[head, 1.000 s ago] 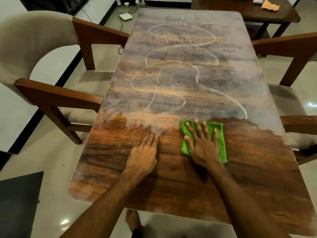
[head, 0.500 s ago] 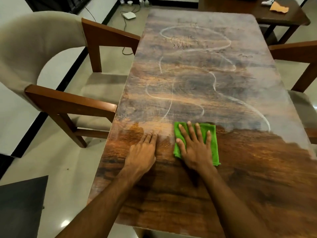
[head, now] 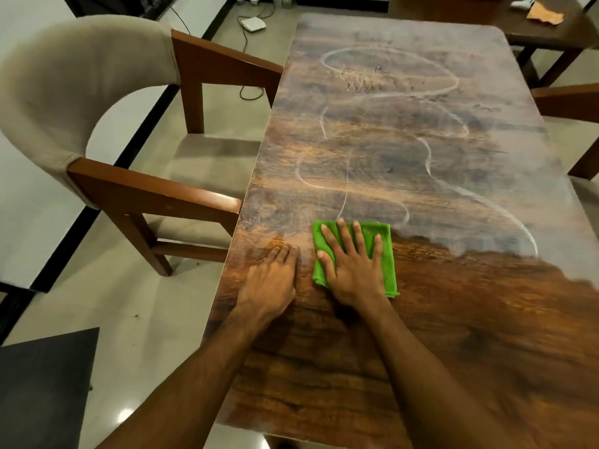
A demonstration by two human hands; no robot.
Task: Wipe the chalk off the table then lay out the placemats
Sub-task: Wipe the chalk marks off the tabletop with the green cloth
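The green cloth (head: 387,254) has slid leftward along the edge of the cleaned strip and now lies just beside the left hand (head: 270,280). The lower part of the bench (head: 453,335) shows dark and clean. Chalk loops (head: 486,205) and haze still cover the centre and top of the frame, so wiping looks far from finished. The right hand (head: 351,270) presses flat on the cloth, fingers (head: 345,234) straight and spread, gripping nothing. The left hand rests flat on bare wood, fingers together.

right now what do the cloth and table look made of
Cloth: likely microfibre or terry, bright green, matte, with a fuzzy nap. Table: wood-grain top, maybe laminate or veneer, cannot tell which; smooth, with a dull sheen where wiped.
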